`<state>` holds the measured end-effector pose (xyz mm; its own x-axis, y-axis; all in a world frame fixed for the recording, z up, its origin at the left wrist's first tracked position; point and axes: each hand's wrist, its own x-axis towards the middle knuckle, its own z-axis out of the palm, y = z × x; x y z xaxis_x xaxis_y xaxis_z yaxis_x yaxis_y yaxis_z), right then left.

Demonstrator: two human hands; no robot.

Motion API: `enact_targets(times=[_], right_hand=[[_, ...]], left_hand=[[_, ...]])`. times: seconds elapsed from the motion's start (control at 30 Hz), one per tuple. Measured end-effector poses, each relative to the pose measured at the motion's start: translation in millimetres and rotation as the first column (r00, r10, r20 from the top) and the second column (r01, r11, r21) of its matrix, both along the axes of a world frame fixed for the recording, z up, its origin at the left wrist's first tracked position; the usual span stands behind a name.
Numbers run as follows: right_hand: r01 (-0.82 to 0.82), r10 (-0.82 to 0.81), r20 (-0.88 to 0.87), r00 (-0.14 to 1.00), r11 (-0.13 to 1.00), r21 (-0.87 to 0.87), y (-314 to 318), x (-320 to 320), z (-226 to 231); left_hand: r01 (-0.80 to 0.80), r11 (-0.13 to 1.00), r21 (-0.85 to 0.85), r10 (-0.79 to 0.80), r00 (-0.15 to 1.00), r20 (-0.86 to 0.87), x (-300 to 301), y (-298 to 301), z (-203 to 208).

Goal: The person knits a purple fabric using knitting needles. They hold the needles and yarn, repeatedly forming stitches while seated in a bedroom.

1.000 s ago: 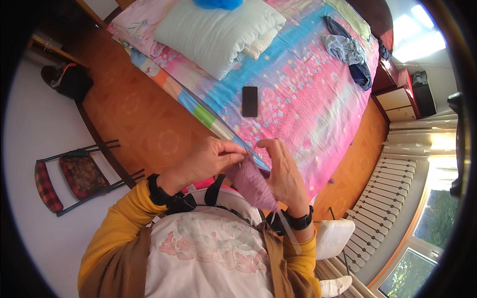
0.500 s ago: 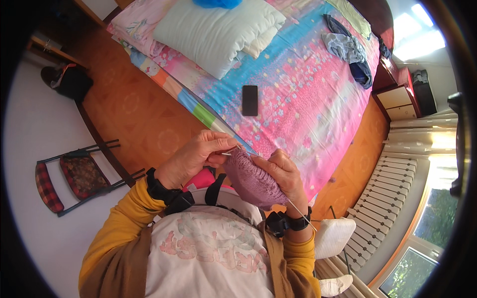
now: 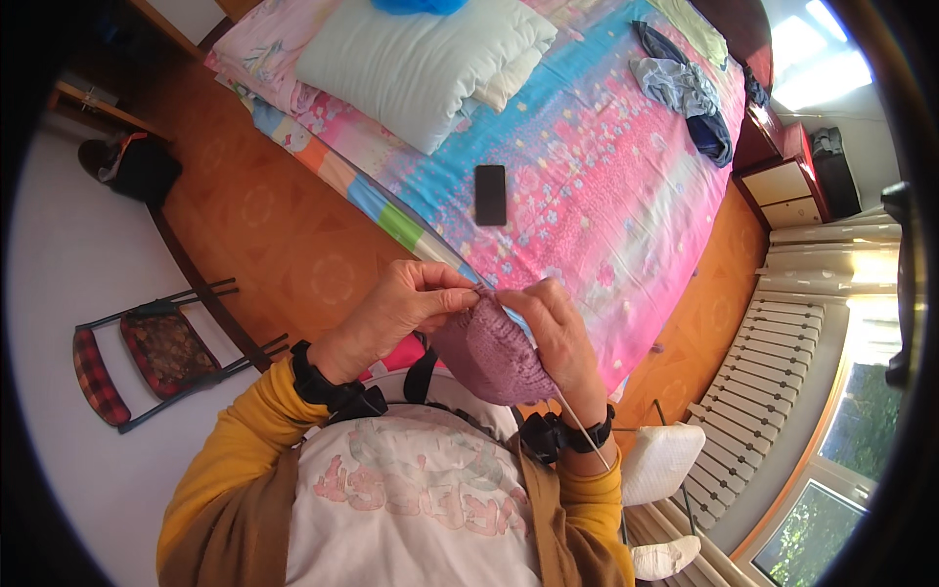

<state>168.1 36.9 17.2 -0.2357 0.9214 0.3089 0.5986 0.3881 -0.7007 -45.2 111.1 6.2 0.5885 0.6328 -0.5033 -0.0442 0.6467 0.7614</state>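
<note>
A mauve piece of knitting (image 3: pixel 489 360) hangs between my hands in front of my chest, its stitches on a thin pale needle (image 3: pixel 582 428). My left hand (image 3: pixel 416 301) is closed, thumb and fingers pinching the upper left corner of the fabric. My right hand (image 3: pixel 559 328) is closed around the knitting's right edge, its index finger and thumb reaching toward the left fingertips. The needle's long end comes out below my right hand and runs past the wrist. My fingers mostly hide the needle tips where the hands meet.
Beyond my hands is a bed with a colourful floral sheet (image 3: pixel 587 245), bearing a black phone (image 3: pixel 491 195), a pale pillow (image 3: pixel 411 73) and crumpled clothes (image 3: pixel 680 88). A folding chair (image 3: pixel 171 352) is on the left. A white radiator (image 3: pixel 753 406) lines the right wall.
My right hand has shifted slightly and its fingertips have come closer to the left ones. The knitting has moved a little left, and the needle's lower end stands at a changed angle.
</note>
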Motion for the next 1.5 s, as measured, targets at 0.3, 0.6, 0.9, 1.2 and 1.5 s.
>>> enact_targets(times=[0.3,0.6,0.9,1.2,1.5], right_hand=[[0.024,-0.023,0.009,1.0,0.993,-0.113,3,5,-12],[0.052,-0.041,-0.084,0.996,0.989,0.135,-12,7,-17],[0.061,-0.058,-0.035,0.998,0.994,0.093,-10,5,-4],[0.207,-0.208,-0.019,0.978,0.975,-0.076,-5,-6,4],[0.163,-0.165,-0.032,0.986,0.985,-0.051,-4,-5,-5]], left_hand=[[0.098,0.987,0.124,-0.098,0.995,-0.007,2,3,-1],[0.022,0.995,0.094,-0.02,1.0,-0.023,-1,11,6],[-0.104,0.98,0.168,0.096,0.994,0.055,4,1,-1],[-0.041,0.993,0.108,0.037,0.999,0.036,5,-6,-12],[0.069,0.994,0.081,-0.073,0.996,0.05,9,-11,-1]])
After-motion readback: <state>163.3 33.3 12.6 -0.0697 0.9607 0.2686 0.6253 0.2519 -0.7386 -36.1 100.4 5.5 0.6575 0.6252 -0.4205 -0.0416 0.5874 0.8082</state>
